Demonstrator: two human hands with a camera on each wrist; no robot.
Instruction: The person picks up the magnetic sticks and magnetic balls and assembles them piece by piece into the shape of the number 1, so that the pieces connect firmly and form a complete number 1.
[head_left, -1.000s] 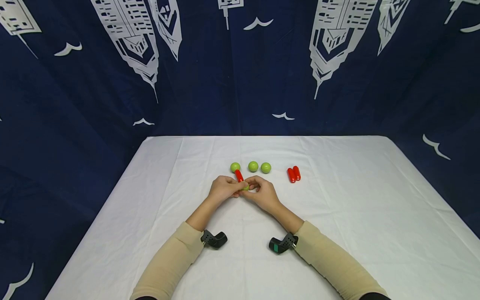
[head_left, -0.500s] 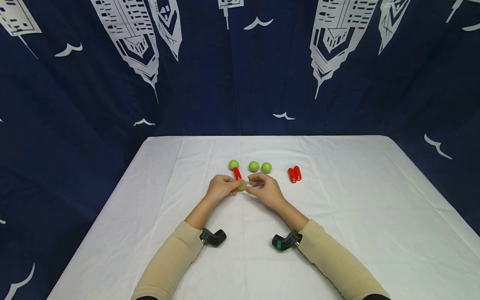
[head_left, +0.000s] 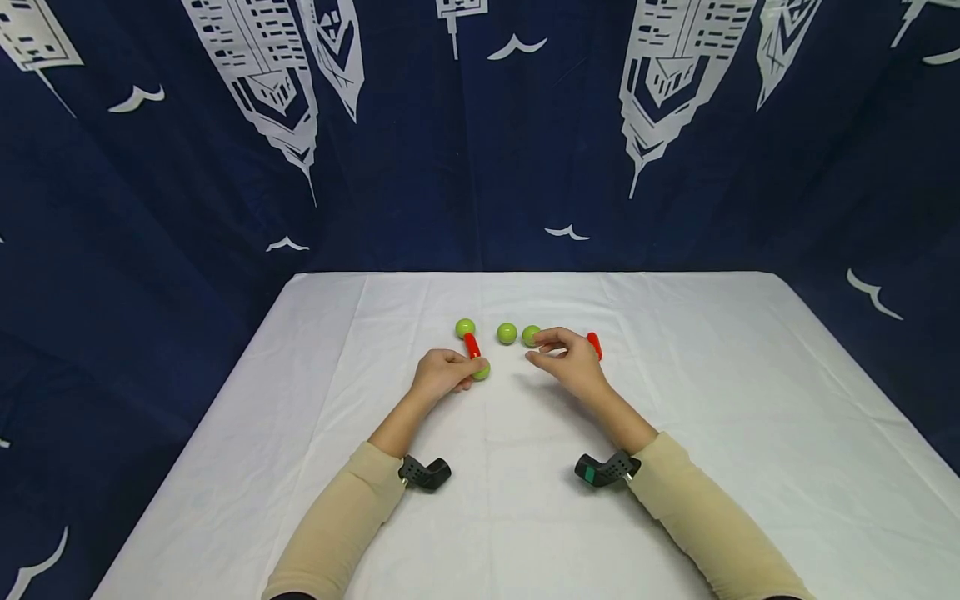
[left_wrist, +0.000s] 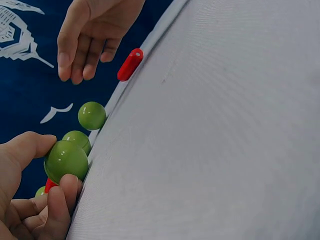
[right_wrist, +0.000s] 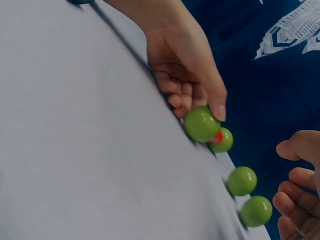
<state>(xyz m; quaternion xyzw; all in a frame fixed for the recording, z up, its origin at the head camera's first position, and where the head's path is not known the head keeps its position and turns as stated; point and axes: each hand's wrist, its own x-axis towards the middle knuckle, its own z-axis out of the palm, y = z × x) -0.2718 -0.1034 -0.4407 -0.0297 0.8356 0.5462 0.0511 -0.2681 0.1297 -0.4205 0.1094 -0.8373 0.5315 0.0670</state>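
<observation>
Tabletop (head_left: 750, 375) was covered by a white cloth (head_left: 435, 550), faintly creased, its far corners rounded. A dark blue curtain (head_left: 525, 167) hung behind it, with the same dark blue also showing along both sides. White prints on the curtain: a large tower (head_left: 255, 67) left of centre and a matching second tower (head_left: 684, 83) right of centre, both upside down, spires downward. White bird shapes (head_left: 517, 47) were scattered around and below them.
</observation>
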